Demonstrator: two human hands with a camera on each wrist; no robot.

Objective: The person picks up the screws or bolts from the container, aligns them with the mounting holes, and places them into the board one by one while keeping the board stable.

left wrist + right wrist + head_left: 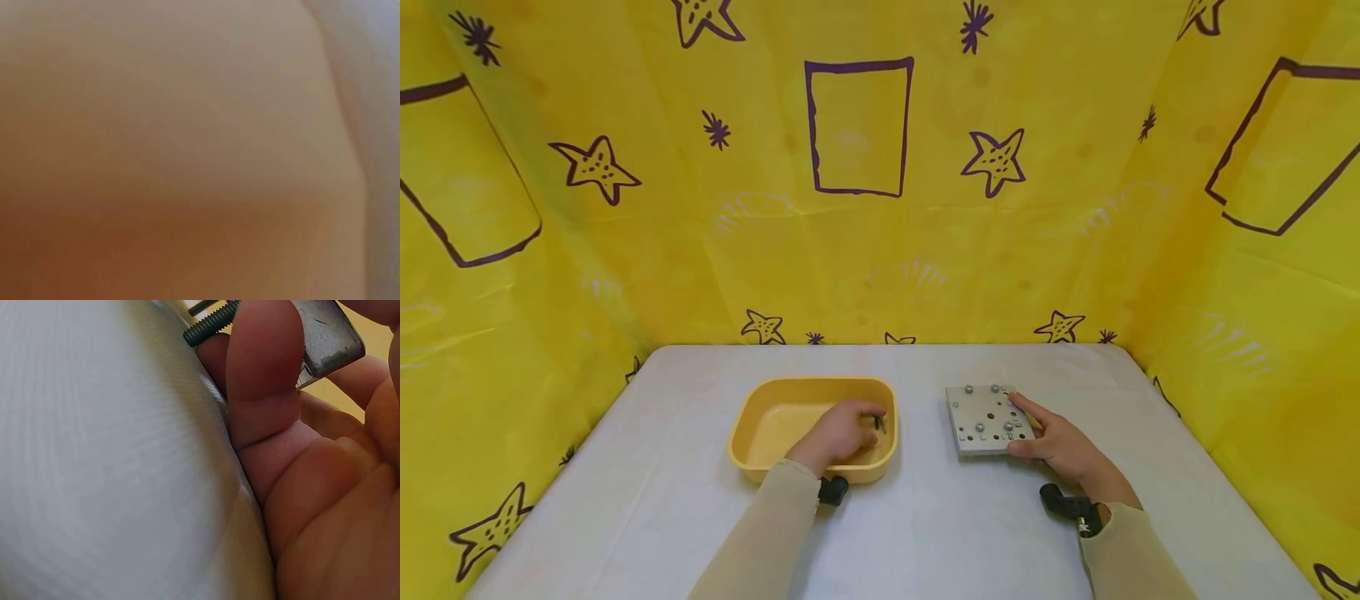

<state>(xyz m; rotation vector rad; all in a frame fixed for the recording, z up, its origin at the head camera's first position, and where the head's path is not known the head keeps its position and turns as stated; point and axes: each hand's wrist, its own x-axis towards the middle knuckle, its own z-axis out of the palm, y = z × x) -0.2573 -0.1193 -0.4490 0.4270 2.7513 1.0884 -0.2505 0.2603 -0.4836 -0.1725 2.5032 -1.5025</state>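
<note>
My right hand (1067, 450) grips the right side of a square metal plate (973, 408), with the thumb along its near edge and fingers at the far corner. Several bolt heads stand on the plate's drilled top face. In the right wrist view, a dark threaded bolt (209, 330) sticks out beside the thumb (265, 369), near the white tabletop. My left hand (842, 433) reaches into a shallow yellow tray (752, 417), its fingers at small dark screws (880, 422) by the right wall; I cannot tell whether it pinches one. Skin fills the left wrist view.
The tray and the plate sit apart on a white-covered table (917, 533), tray on the left. Yellow sheets (865, 275) printed with purple stars and frames enclose the table at the back and both sides. Dark wrist cameras (833, 492) are strapped on both wrists.
</note>
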